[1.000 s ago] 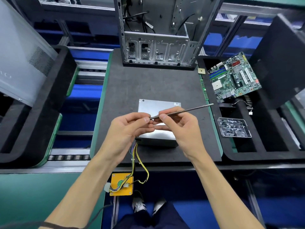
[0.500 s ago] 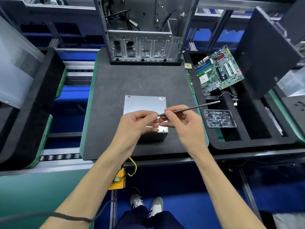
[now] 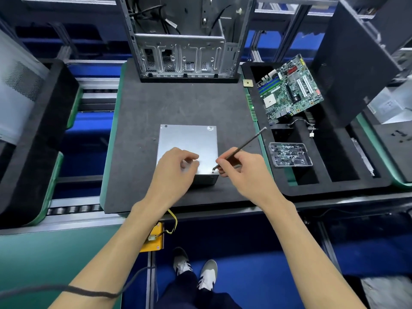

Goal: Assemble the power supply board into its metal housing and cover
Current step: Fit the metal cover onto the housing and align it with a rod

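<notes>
Item: metal housing (image 3: 188,144), closed, set on the tabletop (image 3: 138,121). Left hand (image 3: 176,172) is loosely curled over its near edge, nothing held. A screwdriver (image 3: 242,144) is pinched by the right hand (image 3: 239,169), tip at the near-right corner. Risk: the screw may be dropped or cross-threaded if tilted.

We cannot see the near left part of the metal housing (image 3: 189,141), which lies under the left hand (image 3: 176,172); whether those blurred, curled fingers touch the lid we cannot tell. The screwdriver (image 3: 240,147) tip by the near right corner is too small for us to read a screw on it. The screws in the clear tray (image 3: 289,154) blur together. The computer case (image 3: 185,39) is cut off by the top edge
</notes>
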`<action>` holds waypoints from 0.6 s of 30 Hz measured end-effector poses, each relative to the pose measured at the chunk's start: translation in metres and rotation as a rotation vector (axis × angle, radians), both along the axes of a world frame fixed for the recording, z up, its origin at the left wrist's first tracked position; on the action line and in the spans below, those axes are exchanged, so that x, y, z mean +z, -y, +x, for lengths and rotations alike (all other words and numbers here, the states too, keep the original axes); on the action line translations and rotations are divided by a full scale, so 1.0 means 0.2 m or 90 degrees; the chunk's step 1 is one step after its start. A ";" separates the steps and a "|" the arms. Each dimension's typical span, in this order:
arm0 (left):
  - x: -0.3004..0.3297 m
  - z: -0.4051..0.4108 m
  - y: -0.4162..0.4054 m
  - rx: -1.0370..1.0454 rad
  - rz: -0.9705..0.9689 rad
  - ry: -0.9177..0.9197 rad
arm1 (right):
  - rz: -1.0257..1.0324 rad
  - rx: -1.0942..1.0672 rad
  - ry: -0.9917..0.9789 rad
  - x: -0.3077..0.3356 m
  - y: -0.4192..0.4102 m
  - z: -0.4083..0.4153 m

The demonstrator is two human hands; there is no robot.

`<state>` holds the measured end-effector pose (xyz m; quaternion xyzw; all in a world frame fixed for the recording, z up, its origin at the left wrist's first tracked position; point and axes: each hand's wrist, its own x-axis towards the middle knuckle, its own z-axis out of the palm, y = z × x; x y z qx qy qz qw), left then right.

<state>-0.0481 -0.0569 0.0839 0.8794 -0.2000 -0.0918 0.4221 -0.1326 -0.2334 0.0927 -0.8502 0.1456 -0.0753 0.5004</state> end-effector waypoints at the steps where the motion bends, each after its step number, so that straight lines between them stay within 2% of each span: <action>1: -0.02 0.00 0.00 -0.026 0.035 0.011 | -0.031 0.013 -0.012 0.00 0.00 0.00; 3: -0.04 -0.02 -0.01 -0.056 0.077 0.025 | -0.076 0.033 -0.033 0.00 0.00 0.01; 9: -0.05 -0.03 0.00 -0.047 0.081 0.040 | -0.136 0.055 -0.084 0.01 0.01 0.02; 18: -0.05 -0.02 0.01 -0.038 0.084 0.039 | -0.157 0.076 -0.083 0.02 0.01 0.03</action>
